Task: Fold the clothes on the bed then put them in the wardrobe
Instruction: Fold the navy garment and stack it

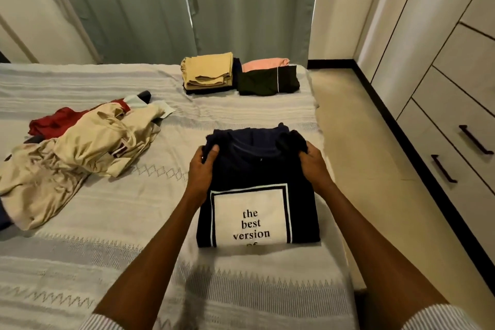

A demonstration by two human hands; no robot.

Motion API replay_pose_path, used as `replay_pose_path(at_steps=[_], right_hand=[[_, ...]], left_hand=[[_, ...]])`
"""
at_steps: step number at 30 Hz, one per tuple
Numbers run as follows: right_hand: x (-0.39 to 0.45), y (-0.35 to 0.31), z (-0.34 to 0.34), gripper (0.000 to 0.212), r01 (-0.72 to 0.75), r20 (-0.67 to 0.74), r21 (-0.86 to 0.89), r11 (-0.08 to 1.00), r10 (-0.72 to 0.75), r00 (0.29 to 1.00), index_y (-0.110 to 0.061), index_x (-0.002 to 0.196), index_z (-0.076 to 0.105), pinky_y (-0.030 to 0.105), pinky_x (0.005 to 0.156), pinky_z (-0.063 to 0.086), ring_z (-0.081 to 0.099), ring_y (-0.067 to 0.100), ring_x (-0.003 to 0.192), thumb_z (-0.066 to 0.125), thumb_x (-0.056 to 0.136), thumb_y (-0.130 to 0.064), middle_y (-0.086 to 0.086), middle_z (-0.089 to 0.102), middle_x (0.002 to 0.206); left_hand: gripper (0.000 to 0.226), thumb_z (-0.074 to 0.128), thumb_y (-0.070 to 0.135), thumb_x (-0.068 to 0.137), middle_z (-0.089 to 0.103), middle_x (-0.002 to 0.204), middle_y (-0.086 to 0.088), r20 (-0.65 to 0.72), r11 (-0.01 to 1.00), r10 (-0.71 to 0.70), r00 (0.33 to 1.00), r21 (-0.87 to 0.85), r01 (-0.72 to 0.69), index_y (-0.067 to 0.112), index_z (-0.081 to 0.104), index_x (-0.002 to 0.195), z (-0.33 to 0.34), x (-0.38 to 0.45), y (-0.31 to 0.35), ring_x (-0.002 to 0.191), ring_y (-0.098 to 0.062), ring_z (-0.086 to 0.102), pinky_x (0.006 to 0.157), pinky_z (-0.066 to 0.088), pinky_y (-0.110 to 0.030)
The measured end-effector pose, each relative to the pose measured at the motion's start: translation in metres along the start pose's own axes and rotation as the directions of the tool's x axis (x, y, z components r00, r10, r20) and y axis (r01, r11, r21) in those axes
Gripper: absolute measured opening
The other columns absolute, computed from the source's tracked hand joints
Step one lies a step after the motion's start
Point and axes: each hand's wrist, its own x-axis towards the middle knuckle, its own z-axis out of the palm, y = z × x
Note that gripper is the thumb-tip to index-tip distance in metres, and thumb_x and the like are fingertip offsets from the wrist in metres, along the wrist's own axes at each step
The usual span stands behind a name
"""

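Near the bed's right edge, the left hand and right hand each pinch a far corner of the navy T-shirt, which should fold toward the printed panel evenly, corners level, edges aligned

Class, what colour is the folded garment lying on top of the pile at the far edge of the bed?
Tan: the folded garment tops the far pile, seen best in the head view.
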Motion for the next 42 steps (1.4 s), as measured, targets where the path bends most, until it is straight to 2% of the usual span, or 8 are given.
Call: replay_pose_path(at_steps=[7,13,17,22,30,36,39,42], right_hand=[[0.162,0.037,0.009,0.027,-0.170,0.056,0.175,0.970,0.162,0.985,-0.017,0.125,0.063,0.032,0.089,0.055,0.068,0.018,0.099,0.053,0.100,-0.013,0.002,0.071,0.113],[0.234,0.093,0.019,0.024,-0.383,-0.073,-0.055,0.922,0.379,0.922,-0.010,0.116,0.063,0.039,0.087,0.055,0.066,0.025,0.096,0.056,0.097,-0.024,0.009,0.069,0.110],[0.243,0.095,0.025,0.020,-0.315,-0.117,-0.183,0.931,0.298,0.947,-0.017,0.110,0.063,0.040,0.085,0.053,0.064,0.026,0.094,0.053,0.097,-0.027,0.006,0.068,0.103],[0.239,0.089,0.032,0.017,-0.139,-0.127,-0.095,0.986,0.126,0.984,-0.017,0.111,0.065,0.033,0.080,0.052,0.064,0.019,0.094,0.051,0.101,-0.021,-0.001,0.069,0.100],[0.207,0.077,0.041,0.065,-0.090,-0.093,-0.742,0.664,0.030,0.995,-0.012,0.154,0.026,0.051,0.107,0.037,0.039,0.038,0.135,0.053,0.099,-0.034,0.016,0.034,0.152],[0.113,0.082,0.064,0.073,0.289,0.233,-0.780,0.555,-0.171,0.957,-0.022,0.139,0.055,0.047,0.111,0.035,0.043,0.024,0.138,0.025,0.092,-0.068,0.003,0.049,0.146],[0.051,0.094,0.065,0.102,0.403,0.456,-0.794,0.455,0.007,0.890,-0.034,0.154,0.028,0.047,0.122,0.003,0.009,0.017,0.153,-0.005,0.075,-0.089,-0.006,0.017,0.165],[0.012,0.107,0.045,0.111,0.455,0.499,-0.809,0.371,0.026,0.866,-0.033,0.159,0.005,0.046,0.123,-0.007,-0.007,0.018,0.153,0.007,0.068,-0.097,-0.006,-0.005,0.167]], left_hand=[[0.031,0.052,0.047,0.098,0.067,0.119,0.001,-0.124,0.990,-0.133,0.983,-0.059,0.127,0.026,0.063,0.119,0.041,0.172,-0.040,0.108,-0.016,0.064,0.092,0.052,-0.033],[0.046,0.045,0.046,0.100,0.064,0.113,-0.019,-0.220,0.684,-0.083,0.972,0.697,0.217,0.003,0.055,0.114,0.038,0.238,-0.106,0.108,-0.039,0.059,0.078,0.038,-0.036],[0.045,0.036,0.043,0.103,0.064,0.112,-0.020,-0.250,0.579,0.025,0.968,0.793,0.190,0.003,0.055,0.111,0.044,0.249,-0.109,0.106,-0.041,0.058,0.079,0.040,-0.041],[0.042,0.033,0.044,0.105,0.065,0.104,-0.016,-0.301,0.722,0.119,0.946,0.681,0.126,0.008,0.052,0.102,0.034,0.245,-0.109,0.099,-0.038,0.059,0.076,0.039,-0.039],[0.048,0.051,0.038,0.099,0.051,0.132,-0.019,-0.140,0.399,0.207,0.968,0.916,0.047,0.010,0.045,0.138,0.034,0.225,-0.094,0.113,-0.041,0.053,0.090,0.043,-0.051],[0.039,0.039,0.044,0.096,0.068,0.113,0.002,0.438,0.417,0.254,0.863,0.755,-0.506,0.022,0.067,0.112,0.048,0.143,-0.094,0.107,-0.021,0.064,0.092,0.048,-0.040],[0.067,0.012,0.068,0.095,0.030,0.159,0.008,0.489,0.306,-0.013,0.872,0.832,-0.462,0.036,0.038,0.147,0.029,0.087,-0.121,0.148,-0.016,0.023,0.121,0.016,-0.045],[0.077,0.003,0.079,0.087,-0.012,0.163,0.012,0.484,0.263,-0.066,0.873,0.852,-0.453,0.042,-0.001,0.155,-0.003,0.048,-0.140,0.150,-0.011,-0.013,0.121,-0.010,-0.037]])
